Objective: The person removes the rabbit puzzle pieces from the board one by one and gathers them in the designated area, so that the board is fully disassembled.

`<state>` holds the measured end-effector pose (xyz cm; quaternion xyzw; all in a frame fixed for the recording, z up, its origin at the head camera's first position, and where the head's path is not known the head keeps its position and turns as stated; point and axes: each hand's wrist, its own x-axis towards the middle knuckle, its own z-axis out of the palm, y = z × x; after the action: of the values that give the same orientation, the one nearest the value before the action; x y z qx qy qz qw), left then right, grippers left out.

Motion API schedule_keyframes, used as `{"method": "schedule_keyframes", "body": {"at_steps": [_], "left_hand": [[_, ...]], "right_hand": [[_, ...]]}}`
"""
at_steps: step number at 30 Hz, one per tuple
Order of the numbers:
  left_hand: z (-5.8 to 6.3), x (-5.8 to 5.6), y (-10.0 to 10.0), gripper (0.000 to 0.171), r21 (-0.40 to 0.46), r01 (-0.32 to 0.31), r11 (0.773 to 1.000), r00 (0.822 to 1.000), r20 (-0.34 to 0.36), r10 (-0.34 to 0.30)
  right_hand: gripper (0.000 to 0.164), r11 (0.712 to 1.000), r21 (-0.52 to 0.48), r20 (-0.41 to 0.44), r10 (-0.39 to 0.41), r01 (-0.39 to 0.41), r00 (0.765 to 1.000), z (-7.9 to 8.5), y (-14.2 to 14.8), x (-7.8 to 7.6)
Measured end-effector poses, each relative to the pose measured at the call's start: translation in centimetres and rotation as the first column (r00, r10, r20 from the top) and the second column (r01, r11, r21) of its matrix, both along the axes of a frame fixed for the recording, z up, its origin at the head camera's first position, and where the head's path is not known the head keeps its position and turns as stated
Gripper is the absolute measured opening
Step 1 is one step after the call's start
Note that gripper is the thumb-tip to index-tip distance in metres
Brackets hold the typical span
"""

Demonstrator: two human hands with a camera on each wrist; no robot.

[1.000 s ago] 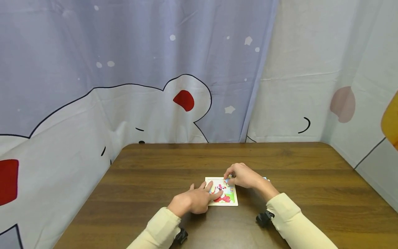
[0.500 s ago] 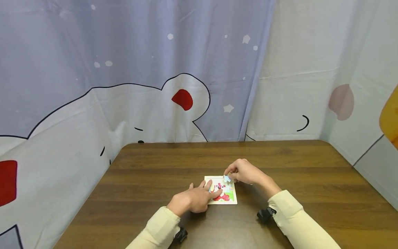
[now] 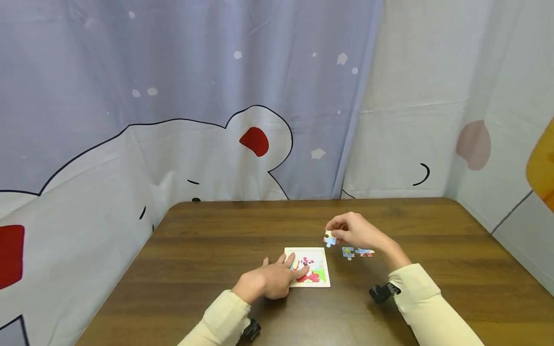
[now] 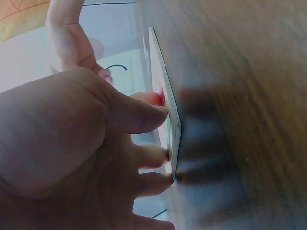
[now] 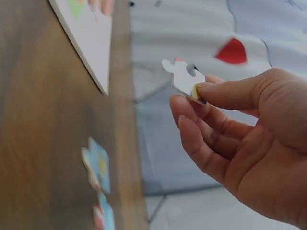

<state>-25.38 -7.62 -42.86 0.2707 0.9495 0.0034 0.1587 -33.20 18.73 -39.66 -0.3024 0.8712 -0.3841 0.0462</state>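
Pinched a puzzle piece (image 3: 330, 238) in right grip (image 3: 357, 232), nearer tabletop's (image 3: 216, 226) far edge than board (image 3: 319, 254) under spread left grip (image 3: 271, 278). Was apparently mid-fitting; next needed aligning, probably.

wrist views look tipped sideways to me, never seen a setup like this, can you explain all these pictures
There is no robot here, just a person working bare-handed. The head picture looks forward and down from a camera worn on the head. The other two come from wrist cameras, so the table appears on edge there. On it lies a puzzle board, with the left hand resting spread on top. The right hand pinches a puzzle piece above the table; two loose pieces lie to the board's right.
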Motion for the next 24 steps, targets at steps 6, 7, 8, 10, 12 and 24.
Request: {"method": "schedule_keyframes", "body": {"at_steps": [6, 7, 8, 10, 12, 24], "left_hand": [[-0.1, 0.1, 0.1, 0.070, -0.005, -0.002, 1.000, 1.000, 0.001, 0.002], [-0.1, 0.1, 0.1, 0.070, -0.005, -0.002, 1.000, 1.000, 0.000, 0.002], [-0.1, 0.0, 0.0, 0.070, -0.004, -0.002, 1.000, 1.000, 0.000, 0.002], [-0.1, 0.0, 0.1, 0.070, -0.003, 0.000, 1.000, 1.000, -0.002, 0.000], [0.0, -0.1, 0.1, 0.071, -0.006, 0.001, 1.000, 1.000, 0.001, -0.001], [-0.1, 0.2, 0.0, 0.070, 0.020, 0.013, 1.000, 1.000, -0.009, -0.013]], "right_hand": [[0.017, 0.997, 0.018, 0.048, -0.079, 0.078, 0.996, 0.4, 5.1, -0.2], [0.017, 0.995, 0.030, 0.061, -0.101, 0.099, 0.993, 0.4, 5.9, -0.2], [0.016, 0.992, 0.040, 0.075, -0.125, 0.122, 0.989, 0.3, 6.8, -0.2], [0.014, 0.984, 0.064, 0.109, -0.171, 0.165, 0.979, 0.0, 8.5, 0.0], [0.011, 0.978, 0.080, 0.145, -0.201, 0.191, 0.969, -0.4, 10.0, 0.2], [0.009, 0.983, 0.104, 0.229, -0.174, 0.154, 0.958, -2.7, 12.2, 0.3]]}}
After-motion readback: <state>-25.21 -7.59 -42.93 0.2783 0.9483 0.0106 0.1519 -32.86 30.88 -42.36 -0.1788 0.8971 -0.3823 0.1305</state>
